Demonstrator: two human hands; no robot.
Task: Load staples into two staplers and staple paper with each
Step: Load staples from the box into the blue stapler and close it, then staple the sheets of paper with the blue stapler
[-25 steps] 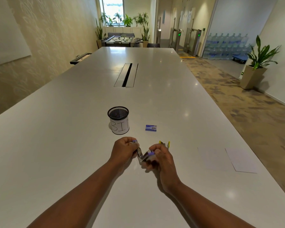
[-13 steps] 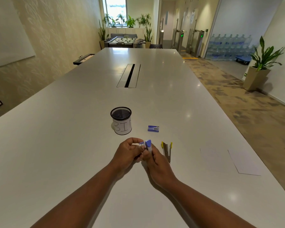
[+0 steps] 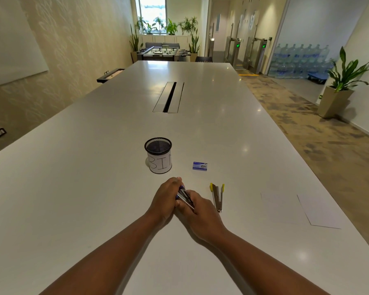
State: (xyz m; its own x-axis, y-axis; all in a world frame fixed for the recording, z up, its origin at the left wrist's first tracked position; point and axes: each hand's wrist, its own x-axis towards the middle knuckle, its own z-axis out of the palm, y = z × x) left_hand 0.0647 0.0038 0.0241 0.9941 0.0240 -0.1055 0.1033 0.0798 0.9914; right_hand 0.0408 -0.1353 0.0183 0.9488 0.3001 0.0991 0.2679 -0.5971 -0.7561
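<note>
There is a single view, taken from a wide-angle camera worn on the person's head. It looks forward and down along a long white table (image 3: 200,128) that runs from the bottom edge of the frame up toward the upper middle. Both forearms enter from the bottom edge, and the left hand (image 3: 165,196) and right hand (image 3: 200,211) meet just below the centre, close under the lens. The wide angle bends the room's edges: the wall leans in at the upper left, the floor and a potted plant (image 3: 341,86) curve away at the right. No second view shares the scene.
</note>
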